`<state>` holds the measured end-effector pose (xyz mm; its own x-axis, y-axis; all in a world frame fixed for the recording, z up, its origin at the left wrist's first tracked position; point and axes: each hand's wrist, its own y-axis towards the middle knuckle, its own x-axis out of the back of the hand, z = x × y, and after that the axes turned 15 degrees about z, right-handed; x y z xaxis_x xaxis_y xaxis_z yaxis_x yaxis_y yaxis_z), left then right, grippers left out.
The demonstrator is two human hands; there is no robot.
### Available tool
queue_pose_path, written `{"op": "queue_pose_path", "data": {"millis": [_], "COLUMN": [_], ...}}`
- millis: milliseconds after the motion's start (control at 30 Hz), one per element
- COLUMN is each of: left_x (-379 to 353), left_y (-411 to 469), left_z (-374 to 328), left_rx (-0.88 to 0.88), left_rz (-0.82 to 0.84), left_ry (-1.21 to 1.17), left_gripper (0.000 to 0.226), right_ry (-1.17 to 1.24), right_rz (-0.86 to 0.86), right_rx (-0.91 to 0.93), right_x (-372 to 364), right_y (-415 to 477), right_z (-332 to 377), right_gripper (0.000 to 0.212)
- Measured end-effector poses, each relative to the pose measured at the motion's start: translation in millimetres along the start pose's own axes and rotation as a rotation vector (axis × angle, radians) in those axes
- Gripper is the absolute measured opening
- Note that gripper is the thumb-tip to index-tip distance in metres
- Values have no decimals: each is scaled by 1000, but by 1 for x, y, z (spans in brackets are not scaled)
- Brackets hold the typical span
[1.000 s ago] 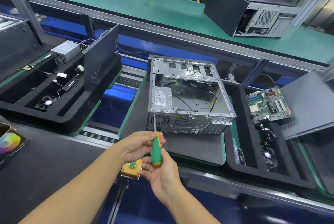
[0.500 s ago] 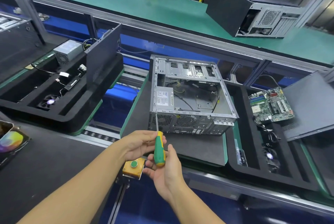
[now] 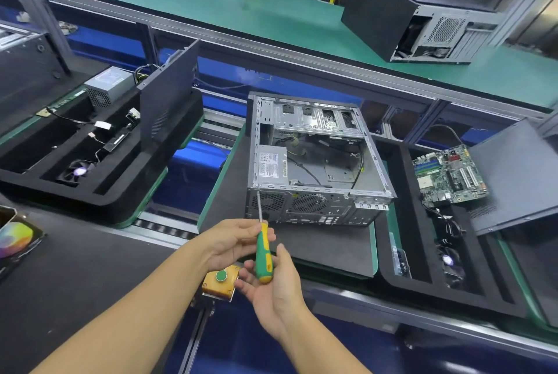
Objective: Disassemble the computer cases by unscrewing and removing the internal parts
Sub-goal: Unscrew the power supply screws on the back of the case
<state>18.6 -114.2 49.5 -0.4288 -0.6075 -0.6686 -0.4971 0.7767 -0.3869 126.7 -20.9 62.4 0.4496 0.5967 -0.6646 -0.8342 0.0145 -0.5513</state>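
Observation:
An open grey computer case [image 3: 317,159] lies on a dark mat [image 3: 326,248], its rear panel facing me; a power supply [image 3: 270,165] and loose cables remain inside. A green and yellow screwdriver [image 3: 263,256] stands upright in front of the case, its tip at the case's rear left corner. My left hand [image 3: 232,242] holds the top of the handle with its fingers. My right hand [image 3: 271,283] cradles the lower handle between thumb and fingers.
A black foam tray [image 3: 99,189] on the left holds a power supply [image 3: 110,86], fan and side panel. At the right, another tray [image 3: 422,277] carries a motherboard [image 3: 450,174] and panel. A yellow button box [image 3: 220,281] sits beneath my hands. A second case [image 3: 422,15] stands on the green shelf.
Both hands and the screwdriver have stayed nearly in place; my right thumb has shifted slightly along the handle. The view drifted a little.

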Motion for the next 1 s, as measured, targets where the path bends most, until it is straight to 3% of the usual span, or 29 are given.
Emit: {"op": "queue_pose_path", "data": {"millis": [200,367,533,733,833,1000], "left_x": [0,-1,6,1,-2,7], "left_y": [1,3,-2,-2,3,5], "left_z": [3,3,-1,-2,-1,-5], "left_rx": [4,43,37,33,52,34], "left_rz": [33,-25,45,40,-26,-13], "left_ry": [-3,163,7,24,164,85], "left_gripper": [37,39,32,37,41,34], "right_ry": [-141,-133,26,-125,-130,22], "right_rz": [-12,-21,19,-20,-38,5], "right_rx": [80,121,-12,48,84,-9], "right_x": [5,1,5,7,5,0], "right_y": [3,7,4,10,11,7], "right_z": [-6,-4,3,-3,-4,3], "right_gripper": [14,24,38,21,29,32]}}
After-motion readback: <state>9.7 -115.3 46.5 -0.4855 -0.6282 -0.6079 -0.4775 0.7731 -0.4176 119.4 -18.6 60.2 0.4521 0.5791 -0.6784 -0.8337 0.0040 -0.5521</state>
